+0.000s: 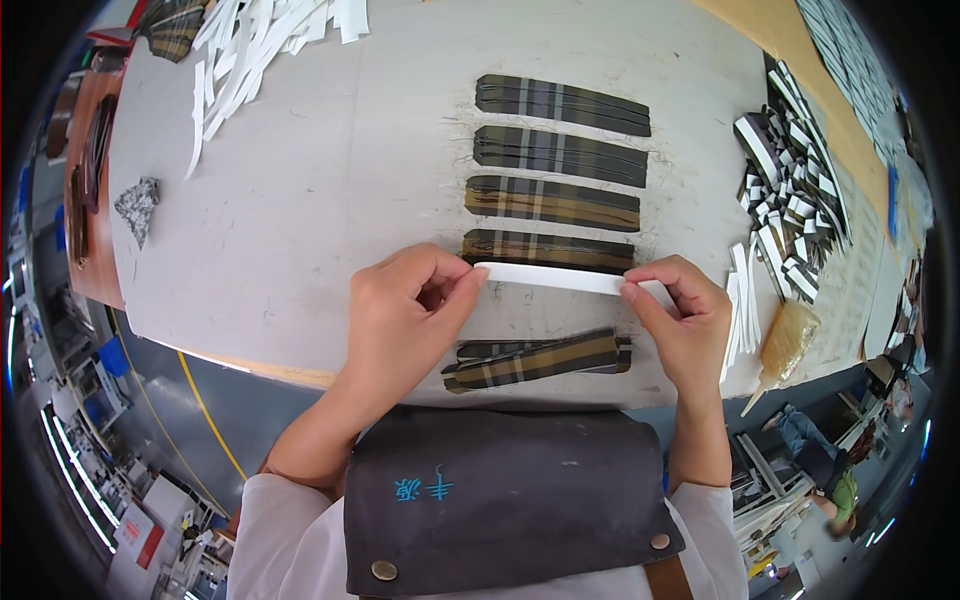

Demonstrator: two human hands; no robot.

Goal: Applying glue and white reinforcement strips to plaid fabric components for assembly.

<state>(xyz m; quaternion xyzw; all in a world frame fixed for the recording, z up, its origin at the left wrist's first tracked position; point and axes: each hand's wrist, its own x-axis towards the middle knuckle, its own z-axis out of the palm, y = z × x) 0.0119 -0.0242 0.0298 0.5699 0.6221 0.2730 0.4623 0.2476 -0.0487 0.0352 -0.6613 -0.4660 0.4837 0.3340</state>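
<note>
Between my two hands a white strip (552,276) is stretched level, along the near edge of a plaid fabric strip (545,248). My left hand (405,310) pinches its left end between thumb and fingers. At the other end my right hand (685,305) pinches it, with a short tail showing past the fingers. Farther off, several more plaid strips (560,156) lie in a row, each with one pointed end at the left. Nearer to me, a small stack of plaid strips (540,362) lies crosswise by the table's front edge.
Loose white strips (260,60) are heaped at the far left, near a crumpled grey scrap (138,208). On the right sit a pile of black-and-white pieces (795,190), more white strips (742,305) and a yellowish glue bag (788,345). The grey table (300,220) has a curved-looking front edge.
</note>
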